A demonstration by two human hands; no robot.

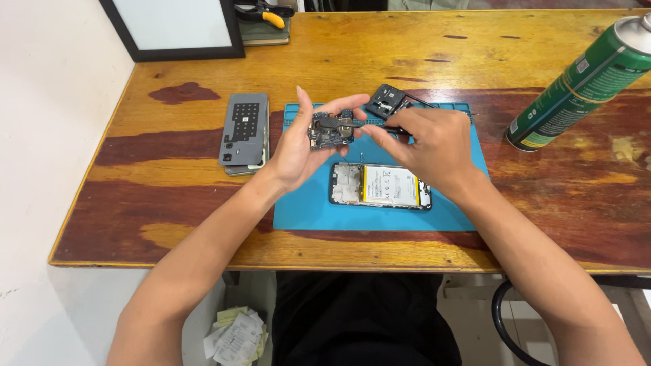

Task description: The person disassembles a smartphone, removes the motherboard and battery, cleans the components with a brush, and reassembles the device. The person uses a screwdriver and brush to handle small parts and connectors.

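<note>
My left hand [298,146] holds a small dark phone circuit board [331,129] up over the blue work mat [312,210]. My right hand [430,142] pinches thin black tweezers [369,124], and their tip touches the board. Below both hands an opened phone [381,186] lies flat on the mat, its white battery showing. A small black camera-cover part [386,100] rests on the mat just beyond my right hand.
A grey phone back cover [244,129] lies on the wooden table [169,203] left of the mat. A green spray can [586,81] lies tilted at the right. A dark-framed board [176,30] and yellow-handled pliers [271,15] sit at the back. Crumpled papers [234,335] lie on the floor.
</note>
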